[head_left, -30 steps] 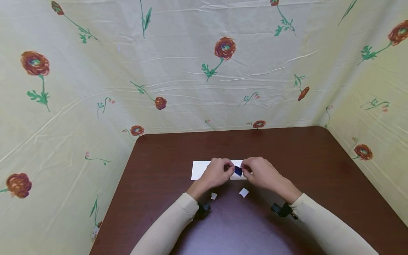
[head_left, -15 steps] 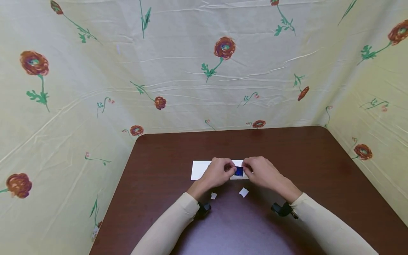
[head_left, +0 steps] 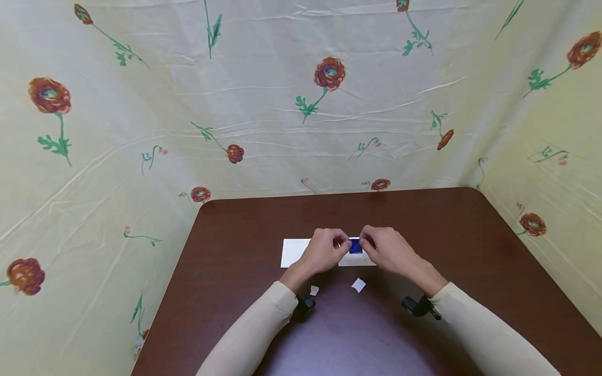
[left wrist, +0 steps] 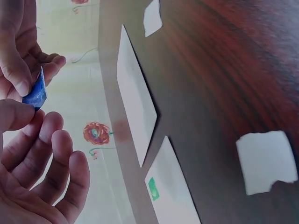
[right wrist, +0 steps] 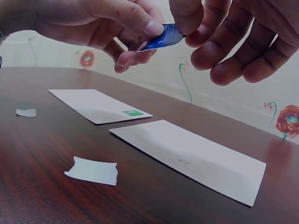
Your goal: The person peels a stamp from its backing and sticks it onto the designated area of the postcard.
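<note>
Between my two hands is a small blue stamp [head_left: 355, 246], held up off the table. My left hand [head_left: 325, 250] pinches one edge of it between thumb and index finger, the other fingers loosely bent. From the opposite side, my right hand [head_left: 388, 250] pinches the stamp with thumb and fingertip. In the right wrist view the stamp [right wrist: 164, 38] looks slightly curved. Below it lies a white envelope [right wrist: 201, 161] with faint marks on it. Left of that, a second envelope [right wrist: 86, 103] bears a green stamp [right wrist: 133, 113] at its corner; my left hand partly hides it from the head.
Two small white paper scraps lie on the near side of the envelopes: a left scrap [head_left: 314, 290] and a larger right scrap [head_left: 359, 285]. The dark wooden table [head_left: 244, 219] ends at a flower-printed cloth backdrop [head_left: 263, 109].
The blue stamp has turned from tilted to nearly square as seen from the head. Both hands have moved slightly away from me and to the right, still holding it.
</note>
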Available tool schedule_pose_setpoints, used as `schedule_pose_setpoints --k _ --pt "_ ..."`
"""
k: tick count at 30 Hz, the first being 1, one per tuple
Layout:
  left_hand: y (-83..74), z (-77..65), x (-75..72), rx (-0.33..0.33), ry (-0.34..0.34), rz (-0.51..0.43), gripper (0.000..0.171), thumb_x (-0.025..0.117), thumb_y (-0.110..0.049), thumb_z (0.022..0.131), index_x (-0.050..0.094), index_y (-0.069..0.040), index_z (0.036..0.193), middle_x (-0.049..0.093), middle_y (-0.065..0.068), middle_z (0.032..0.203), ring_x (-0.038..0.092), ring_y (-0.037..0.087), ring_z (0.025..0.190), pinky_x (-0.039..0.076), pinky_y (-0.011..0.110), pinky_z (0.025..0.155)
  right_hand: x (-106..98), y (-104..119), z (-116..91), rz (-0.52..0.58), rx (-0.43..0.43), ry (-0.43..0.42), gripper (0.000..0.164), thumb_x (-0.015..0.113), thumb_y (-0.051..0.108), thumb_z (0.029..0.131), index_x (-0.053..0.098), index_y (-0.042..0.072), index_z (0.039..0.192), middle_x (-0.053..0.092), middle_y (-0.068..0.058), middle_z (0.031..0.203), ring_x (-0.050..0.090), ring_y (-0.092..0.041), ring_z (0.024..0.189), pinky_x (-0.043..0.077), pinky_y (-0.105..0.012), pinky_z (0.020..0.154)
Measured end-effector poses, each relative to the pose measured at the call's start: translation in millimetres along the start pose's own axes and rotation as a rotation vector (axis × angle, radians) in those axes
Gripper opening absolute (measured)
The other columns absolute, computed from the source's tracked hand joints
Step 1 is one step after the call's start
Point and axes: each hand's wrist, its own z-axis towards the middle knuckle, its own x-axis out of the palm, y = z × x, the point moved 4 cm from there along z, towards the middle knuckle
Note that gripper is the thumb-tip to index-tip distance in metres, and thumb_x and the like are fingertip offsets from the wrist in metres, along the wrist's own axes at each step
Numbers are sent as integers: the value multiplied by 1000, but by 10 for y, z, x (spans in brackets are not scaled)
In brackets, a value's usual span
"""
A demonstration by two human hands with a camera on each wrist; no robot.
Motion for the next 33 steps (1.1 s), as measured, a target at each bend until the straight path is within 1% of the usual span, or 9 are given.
schedule_pose_setpoints --k 7,11,16,23,29,33 --pt "-58 119 -9 8 -40 -20 12 68 -25 93 75 -15 93 68 -7 76 55 4 64 46 18 56 -91 -57 42 19 2 -64 8 67 21 94 67 14 96 62 4 72 50 -11 58 44 -26 51" --pt "-103 189 -14 1 -56 -33 14 68 -27 95 75 -14 93 67 -7 74 56 5 63 46 18 56 -151 -84 71 28 12 -87 8 66 21 95 67 13 96 62 3 72 50 -12 58 44 -27 53" --pt "-136 255 7 -43 -69 -27 16 67 -30 95 74 -15 92 66 -8 74 56 7 63 46 20 54 -199 -124 98 45 27 -99 9 66 22 95 66 13 95 62 3 71 51 -12 57 45 -27 52" --pt "-177 363 63 -103 -93 -18 19 68 -33 95 75 -16 91 68 -8 74 58 7 63 47 22 52 -235 -236 139 54 62 -123 11 67 23 95 66 13 93 63 2 71 52 -13 58 45 -28 54" --pt "-193 460 163 -172 -88 -7 20 69 -35 94 76 -17 89 66 -10 71 58 6 62 46 24 51 -241 -353 172 46 98 -133 13 67 25 95 66 13 91 63 1 71 53 -16 60 44 -30 56" --pt "-204 523 251 -200 -72 -26 19 71 -34 93 76 -17 86 65 -10 69 57 6 60 46 23 50 -210 -466 173 49 139 -120 14 68 26 95 67 12 92 63 -1 73 53 -17 63 45 -30 58"
